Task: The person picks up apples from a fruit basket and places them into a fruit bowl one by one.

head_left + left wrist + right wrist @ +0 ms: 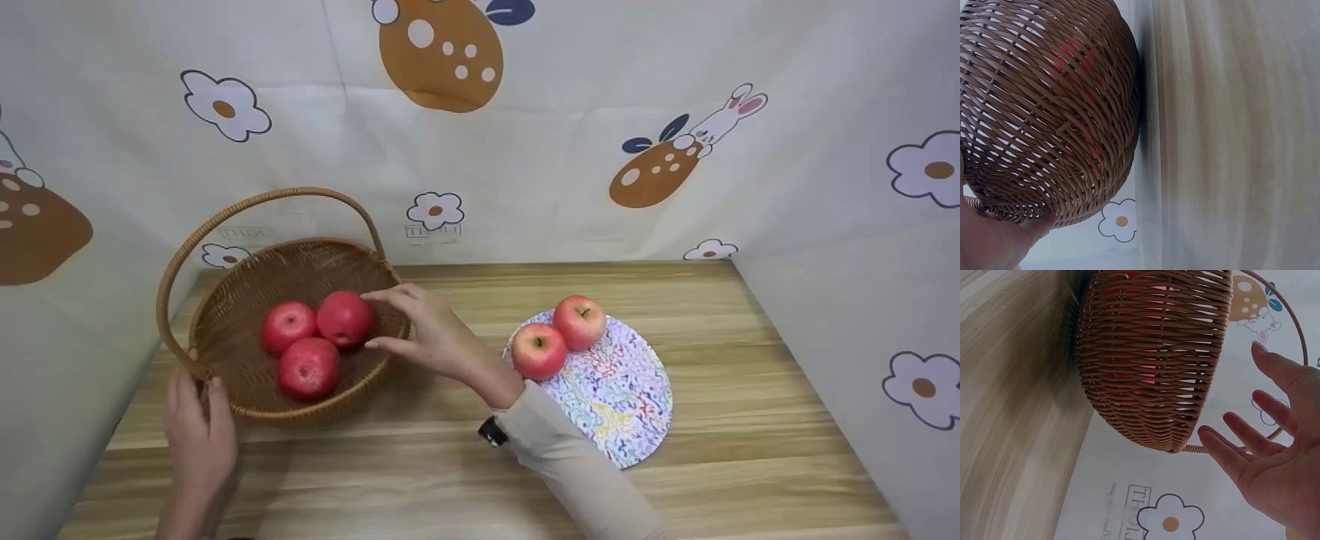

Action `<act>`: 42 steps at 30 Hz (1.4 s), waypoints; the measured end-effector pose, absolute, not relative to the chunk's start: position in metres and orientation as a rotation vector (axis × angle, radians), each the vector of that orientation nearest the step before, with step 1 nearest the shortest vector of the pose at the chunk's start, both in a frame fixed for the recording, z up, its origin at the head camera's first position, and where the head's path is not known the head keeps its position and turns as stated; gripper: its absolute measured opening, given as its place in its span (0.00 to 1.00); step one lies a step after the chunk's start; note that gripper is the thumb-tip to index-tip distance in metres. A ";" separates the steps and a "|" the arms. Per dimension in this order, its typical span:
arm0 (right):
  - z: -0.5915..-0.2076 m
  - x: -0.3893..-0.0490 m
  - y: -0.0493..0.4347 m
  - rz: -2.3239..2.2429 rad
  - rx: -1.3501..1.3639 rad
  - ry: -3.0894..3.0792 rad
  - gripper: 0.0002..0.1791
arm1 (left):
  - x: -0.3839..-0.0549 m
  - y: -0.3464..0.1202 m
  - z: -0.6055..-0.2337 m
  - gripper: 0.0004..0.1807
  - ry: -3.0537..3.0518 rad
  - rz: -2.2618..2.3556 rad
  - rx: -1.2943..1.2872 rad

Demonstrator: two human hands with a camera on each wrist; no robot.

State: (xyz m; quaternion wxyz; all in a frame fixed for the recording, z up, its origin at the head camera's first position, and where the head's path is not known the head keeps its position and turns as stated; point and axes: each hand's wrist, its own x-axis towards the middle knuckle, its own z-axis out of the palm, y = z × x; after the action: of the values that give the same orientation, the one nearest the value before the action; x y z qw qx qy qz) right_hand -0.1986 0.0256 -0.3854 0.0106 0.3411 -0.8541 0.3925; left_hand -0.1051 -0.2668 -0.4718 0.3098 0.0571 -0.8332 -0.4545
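A brown wicker basket [247, 281] with a tall arched handle stands on the left of the table, holding red apples: one at the left [289, 328], one at the right [346, 319] and one in front [308, 367]. My left hand [201, 431] grips the basket's rim at the handle's foot; in the left wrist view its thumb [1039, 226] lies against the weave. Over the right rim reaches my right hand [431, 334], fingers spread and holding nothing, fingertips close to the right-hand apple. The right wrist view shows this hand [1280, 455] above the rim.
Right of the basket lies a round, colourfully patterned plate [615, 405]. On its far left part sit two pink-red apples, a nearer one [539, 351] and a farther one [580, 322]. The wood-grain table [735, 435] is bordered by printed cloth walls [540, 165].
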 end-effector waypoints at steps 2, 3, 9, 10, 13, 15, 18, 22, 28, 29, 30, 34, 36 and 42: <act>-0.385 -0.200 0.022 1.211 1.082 -2.663 0.31 | -0.105 -0.267 -0.472 0.29 -2.204 -1.195 0.154; -0.385 -0.200 0.020 1.205 1.090 -2.665 0.31 | -0.105 -0.267 -0.472 0.28 -2.204 -1.190 0.155; -0.384 -0.203 0.008 1.131 1.152 -2.696 0.32 | -0.105 -0.267 -0.473 0.28 -2.209 -1.197 0.174; -0.384 -0.204 0.006 1.113 1.159 -2.707 0.32 | -0.105 -0.267 -0.473 0.28 -2.210 -1.202 0.176; -0.383 -0.205 0.001 1.073 1.182 -2.736 0.32 | -0.105 -0.267 -0.473 0.29 -2.221 -1.209 0.184; -0.384 -0.206 -0.002 1.065 1.205 -2.748 0.32 | -0.105 -0.267 -0.473 0.29 -2.226 -1.212 0.189; -0.384 -0.208 -0.008 1.054 1.232 -2.770 0.33 | -0.104 -0.268 -0.473 0.29 -2.229 -1.204 0.195; -0.384 -0.210 -0.015 1.037 1.261 -2.810 0.34 | -0.105 -0.268 -0.473 0.29 -2.224 -1.197 0.194; -0.385 -0.213 -0.024 1.004 1.311 -2.873 0.34 | -0.105 -0.267 -0.473 0.29 -2.208 -1.225 0.152; -0.385 -0.214 -0.025 0.999 1.319 -2.883 0.33 | -0.105 -0.267 -0.473 0.29 -2.204 -1.225 0.145; -0.385 -0.215 -0.025 0.996 1.326 -2.894 0.33 | -0.106 -0.267 -0.473 0.29 -2.202 -1.216 0.144; -0.386 -0.218 -0.029 0.942 1.344 -2.929 0.33 | -0.107 -0.267 -0.474 0.28 -2.184 -1.199 0.136; -0.386 -0.221 -0.031 0.930 1.361 -2.935 0.33 | -0.107 -0.267 -0.475 0.28 -2.175 -1.201 0.136; -0.389 -0.227 -0.038 0.958 1.424 -2.941 0.34 | -0.107 -0.269 -0.477 0.28 -2.169 -1.204 0.136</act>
State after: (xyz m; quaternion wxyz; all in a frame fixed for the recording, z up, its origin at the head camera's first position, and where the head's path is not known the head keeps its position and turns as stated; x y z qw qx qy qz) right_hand -0.2268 -0.0383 -0.3893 -0.1314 0.4145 -0.8563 0.2788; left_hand -0.1075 -0.2693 -0.4771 0.3228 0.0519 -0.8263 -0.4587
